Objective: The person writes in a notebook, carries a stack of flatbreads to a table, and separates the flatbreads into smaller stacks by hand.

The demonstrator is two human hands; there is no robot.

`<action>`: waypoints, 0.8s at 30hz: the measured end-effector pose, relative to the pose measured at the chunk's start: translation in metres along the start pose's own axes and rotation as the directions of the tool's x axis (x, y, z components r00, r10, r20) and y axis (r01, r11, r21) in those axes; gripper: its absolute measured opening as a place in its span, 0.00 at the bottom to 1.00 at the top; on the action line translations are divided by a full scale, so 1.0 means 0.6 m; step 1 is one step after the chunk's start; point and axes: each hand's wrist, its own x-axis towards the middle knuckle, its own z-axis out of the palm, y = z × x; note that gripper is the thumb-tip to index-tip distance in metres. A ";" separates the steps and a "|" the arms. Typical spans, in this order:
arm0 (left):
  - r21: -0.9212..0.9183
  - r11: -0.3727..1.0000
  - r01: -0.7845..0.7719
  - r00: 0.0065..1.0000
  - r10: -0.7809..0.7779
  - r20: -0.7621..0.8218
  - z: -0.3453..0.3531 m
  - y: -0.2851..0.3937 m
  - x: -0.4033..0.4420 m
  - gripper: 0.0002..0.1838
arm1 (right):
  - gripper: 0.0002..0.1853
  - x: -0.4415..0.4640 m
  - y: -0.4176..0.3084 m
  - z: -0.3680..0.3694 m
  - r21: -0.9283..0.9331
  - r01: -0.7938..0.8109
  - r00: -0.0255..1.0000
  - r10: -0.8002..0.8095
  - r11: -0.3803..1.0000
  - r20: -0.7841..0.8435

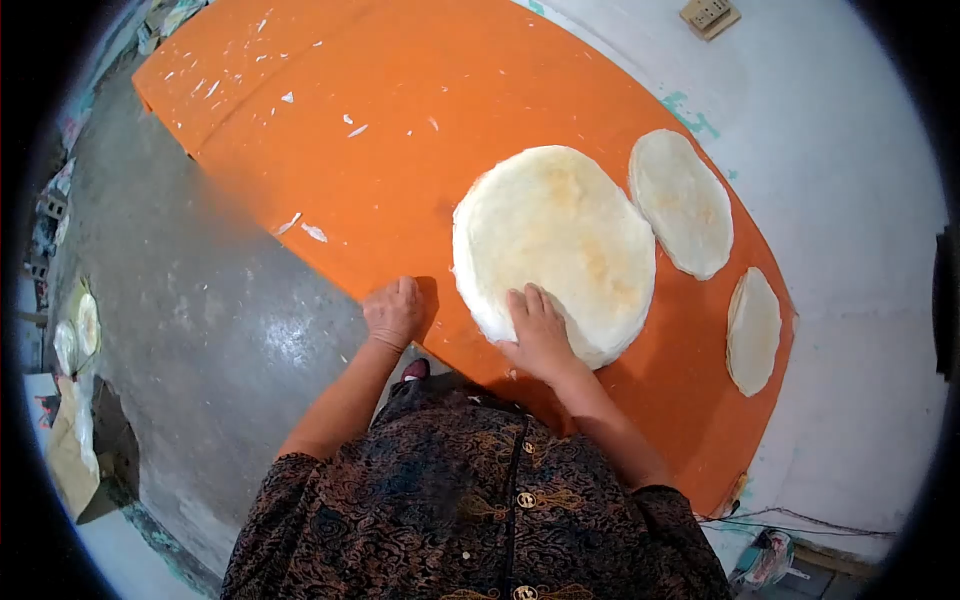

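A large round stack of pale flatbreads [560, 235] with light brown patches lies on the orange table [350, 190]. My right hand [541, 335] rests on the near edge of this stack, fingers stretched over the top sheet and thumb at the rim. To the left, my left hand [395, 312] is closed in a fist at the table's near edge, apart from the stack. Whatever its curled fingers hold, if anything, is hidden.
Two smaller flatbread piles, one oval-looking [682, 205] and one nearer [754, 332], lie along the wall side. White scraps [314, 233] dot the table's left part. A socket box [710, 15] is on the wall. A cardboard box [75, 450] stands on the floor.
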 end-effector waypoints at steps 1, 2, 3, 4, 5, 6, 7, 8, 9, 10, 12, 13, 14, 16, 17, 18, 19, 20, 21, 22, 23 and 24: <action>0.001 1.000 -0.005 1.000 0.005 0.005 -0.003 0.000 0.001 0.09 | 0.35 0.000 0.003 -0.002 0.042 0.017 1.000 -0.017 0.999 0.003; 0.002 1.000 -0.011 1.000 0.011 0.011 -0.007 0.000 0.002 0.09 | 0.33 -0.001 0.009 -0.003 0.086 0.033 0.999 -0.034 0.996 0.003; 0.003 1.000 -0.019 1.000 0.019 0.016 -0.009 -0.001 0.002 0.09 | 0.32 -0.002 0.012 -0.004 0.129 0.050 0.999 -0.050 0.990 0.002; 0.000 1.000 -0.024 1.000 0.024 0.019 -0.007 -0.003 0.002 0.09 | 0.30 -0.005 0.009 -0.006 0.127 0.041 0.999 -0.037 0.991 -0.031; -0.002 1.000 -0.030 0.999 0.030 0.022 -0.002 -0.005 0.000 0.09 | 0.28 -0.010 0.003 -0.009 0.125 0.032 0.998 -0.024 0.992 -0.065; -0.004 0.999 -0.035 0.999 0.035 0.024 0.002 -0.008 0.000 0.09 | 0.26 -0.013 0.000 -0.011 0.123 0.024 0.995 -0.012 0.992 -0.099; -0.005 0.999 -0.049 0.999 0.049 0.018 0.005 -0.010 -0.001 0.09 | 0.25 -0.013 -0.001 -0.013 0.149 0.015 0.995 0.000 0.989 -0.100; -0.006 0.998 -0.062 0.998 0.063 0.013 0.007 -0.013 -0.002 0.09 | 0.24 -0.014 -0.001 -0.014 0.176 0.004 0.995 0.013 0.984 -0.100; -0.007 0.997 -0.076 0.997 0.076 0.008 0.008 -0.014 -0.002 0.08 | 0.23 -0.015 -0.002 -0.015 0.202 -0.005 0.995 0.026 0.979 -0.099; -0.010 0.996 -0.084 0.996 0.084 0.008 0.007 -0.015 -0.001 0.08 | 0.23 -0.015 -0.007 -0.013 0.112 -0.044 0.993 0.056 0.993 -0.106; -0.017 0.995 -0.101 0.995 0.101 0.006 0.002 -0.015 0.002 0.09 | 0.22 -0.012 -0.023 -0.003 -0.068 -0.124 0.985 0.115 0.990 -0.125; -0.026 0.994 -0.106 0.994 0.106 0.003 0.002 -0.015 0.002 0.09 | 0.22 -0.011 -0.030 0.007 -0.147 -0.102 0.977 0.072 0.984 -0.199; -0.034 0.993 -0.112 0.994 0.112 0.000 0.003 -0.015 0.002 0.09 | 0.22 -0.011 -0.038 0.019 -0.227 -0.086 0.963 0.023 0.970 -0.267; -0.048 0.991 -0.122 0.993 0.122 -0.006 0.004 -0.016 0.003 0.09 | 0.22 -0.008 -0.054 0.022 -0.286 -0.114 0.944 0.014 0.952 -0.329; -0.054 0.991 -0.125 0.992 0.125 -0.007 0.004 -0.016 0.003 0.09 | 0.21 -0.007 -0.057 0.023 -0.292 -0.132 0.936 0.021 0.947 -0.352; -0.059 0.990 -0.127 0.992 0.127 -0.009 0.004 -0.016 0.001 0.09 | 0.20 -0.005 -0.059 0.025 -0.298 -0.148 0.927 0.027 0.943 -0.375; -0.046 0.991 -0.124 0.992 0.124 -0.014 0.005 -0.016 0.000 0.09 | 0.19 -0.003 -0.060 0.027 -0.304 -0.163 0.917 0.031 0.939 -0.398; -0.032 0.992 -0.124 0.992 0.124 -0.020 0.007 -0.017 -0.001 0.08 | 0.18 0.001 -0.057 0.031 -0.303 -0.158 0.929 0.037 0.940 -0.369; -0.019 0.992 -0.127 0.992 0.126 -0.026 0.008 -0.016 -0.002 0.08 | 0.17 0.005 -0.050 0.037 -0.301 -0.156 0.939 0.046 0.941 -0.342; -0.044 0.993 -0.112 0.994 0.112 -0.003 0.006 -0.015 -0.003 0.08 | 0.16 0.007 -0.042 0.045 -0.299 -0.155 0.947 0.055 0.942 -0.318; -0.069 0.993 -0.096 0.995 0.097 0.017 0.005 -0.014 -0.003 0.09 | 0.15 0.008 -0.035 0.056 -0.297 -0.160 0.944 0.058 0.941 -0.324; -0.092 0.993 -0.077 0.996 0.080 0.034 0.003 -0.012 -0.001 0.09 | 0.14 0.011 -0.027 0.067 -0.296 -0.162 0.942 0.057 0.941 -0.331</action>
